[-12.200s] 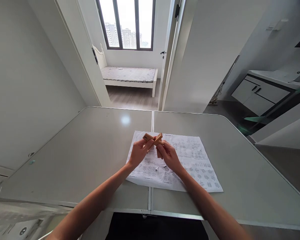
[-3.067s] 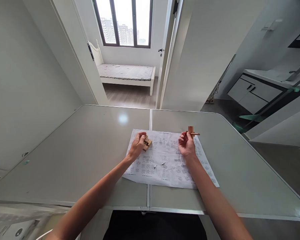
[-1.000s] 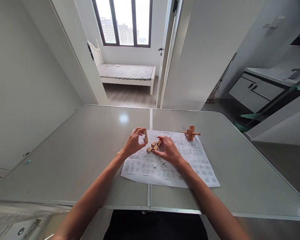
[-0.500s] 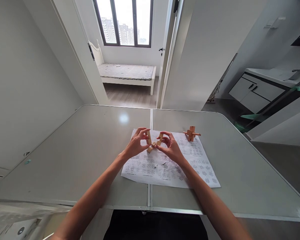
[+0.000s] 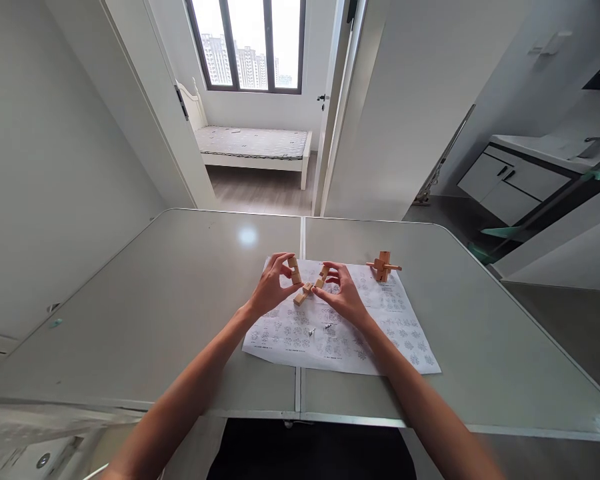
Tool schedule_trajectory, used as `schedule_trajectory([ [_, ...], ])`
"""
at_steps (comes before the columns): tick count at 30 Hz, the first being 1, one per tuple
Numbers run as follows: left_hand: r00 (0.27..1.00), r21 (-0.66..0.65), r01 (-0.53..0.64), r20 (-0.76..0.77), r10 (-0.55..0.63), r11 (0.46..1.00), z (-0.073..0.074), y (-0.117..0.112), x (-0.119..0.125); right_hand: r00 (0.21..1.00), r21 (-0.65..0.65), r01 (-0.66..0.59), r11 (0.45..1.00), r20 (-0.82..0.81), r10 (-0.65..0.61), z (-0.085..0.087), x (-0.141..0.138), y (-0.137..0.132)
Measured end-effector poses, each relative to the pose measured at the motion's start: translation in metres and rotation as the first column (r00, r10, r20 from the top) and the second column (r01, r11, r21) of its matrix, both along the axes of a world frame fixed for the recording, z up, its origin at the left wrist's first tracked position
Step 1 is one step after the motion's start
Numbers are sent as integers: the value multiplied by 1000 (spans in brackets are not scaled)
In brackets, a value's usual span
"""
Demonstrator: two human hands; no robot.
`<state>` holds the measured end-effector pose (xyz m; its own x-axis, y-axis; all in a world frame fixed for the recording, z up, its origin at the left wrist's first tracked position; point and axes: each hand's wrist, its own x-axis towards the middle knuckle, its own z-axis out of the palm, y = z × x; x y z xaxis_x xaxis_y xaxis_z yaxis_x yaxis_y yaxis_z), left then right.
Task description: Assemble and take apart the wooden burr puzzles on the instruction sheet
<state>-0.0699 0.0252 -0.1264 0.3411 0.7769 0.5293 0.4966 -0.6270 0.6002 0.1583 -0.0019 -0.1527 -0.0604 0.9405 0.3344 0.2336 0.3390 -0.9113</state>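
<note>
My left hand [image 5: 274, 285] pinches a notched wooden puzzle piece [image 5: 294, 271] by its two ends, thumb below and fingers above. A second notched wooden piece [image 5: 322, 276] is gripped the same way by my right hand [image 5: 344, 293], tilted to the right at its top. The two pieces are held apart, facing each other. Between and just below my hands another notched wooden piece [image 5: 300, 299] lies on the printed paper sheet [image 5: 280, 340], which is covered with small line drawings. Two small whitish bits [image 5: 311, 332] rest on the sheet nearer to me.
An assembled wooden interlocking puzzle [image 5: 383, 266] with a rod through it stands at the sheet's far right corner. The grey table [image 5: 180, 293] has a metal seam down its middle and a raised metal edge. Beyond it are a doorway and a bed [image 5: 255, 143].
The piece in my left hand has turned slightly and moved a little left. My right hand has tilted its piece a bit, and the gap between the two pieces is slightly wider.
</note>
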Motion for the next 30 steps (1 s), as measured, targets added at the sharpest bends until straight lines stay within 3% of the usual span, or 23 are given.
schedule_trajectory([
  [4,1000,25,7,-21,-6,1000,-5,4,-1,994,76,39,996,95,-46,-7,-1,3],
  [10,997,64,31,-67,-27,997,-6,3,-1,999,99,34,995,16,-36,-3,-1,0],
  [15,997,87,46,-71,-39,995,-1,-1,1,997,39,-28,999,-69,31,-1,-1,-2],
  [21,996,99,59,-68,-52,993,-2,0,1,999,54,-24,998,-28,26,-1,-2,0],
  [30,969,-16,-141,-208,134,990,-19,8,-3,994,85,-74,994,-79,81,11,-5,-7],
])
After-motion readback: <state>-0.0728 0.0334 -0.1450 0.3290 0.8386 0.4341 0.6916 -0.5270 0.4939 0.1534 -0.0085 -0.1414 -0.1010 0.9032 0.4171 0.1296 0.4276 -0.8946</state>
